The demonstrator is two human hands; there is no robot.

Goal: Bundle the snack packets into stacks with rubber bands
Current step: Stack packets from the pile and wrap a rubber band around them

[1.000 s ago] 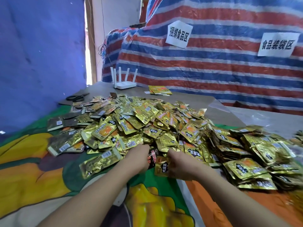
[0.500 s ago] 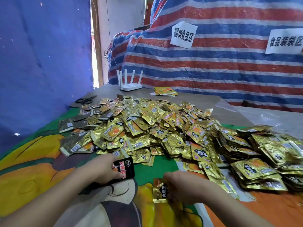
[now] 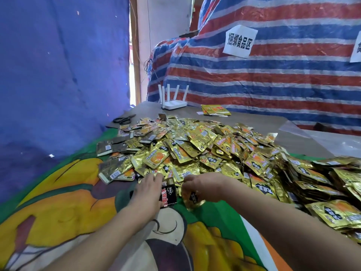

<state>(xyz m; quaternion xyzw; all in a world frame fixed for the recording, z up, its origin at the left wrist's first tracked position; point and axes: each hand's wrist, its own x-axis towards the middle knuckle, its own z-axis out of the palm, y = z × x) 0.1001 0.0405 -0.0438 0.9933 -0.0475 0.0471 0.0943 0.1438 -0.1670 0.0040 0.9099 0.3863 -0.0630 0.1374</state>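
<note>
A big heap of gold foil snack packets [image 3: 195, 147] covers the middle of the table. At its near edge my left hand [image 3: 148, 190] holds a black packet with red print [image 3: 169, 195] under the thumb, its fingers reaching to the heap's rim. Just to the right, my right hand [image 3: 204, 186] has curled fingers and pinches a gold packet with a black label [image 3: 193, 200]. The two hands are close together and apart from each other. Stacked gold packets [image 3: 316, 182] lie along the right side. No rubber band shows.
Black scissors [image 3: 124, 119] lie at the far left of the grey board. A white router [image 3: 173, 103] and a few packets [image 3: 215, 110] sit at the back. A colourful printed cloth [image 3: 58, 202] covers the near table. Tarpaulins hang behind and to the left.
Both hands pulled back from the heap with one packet each, then moved forward to its near edge again. The left hand brought out the black packet.
</note>
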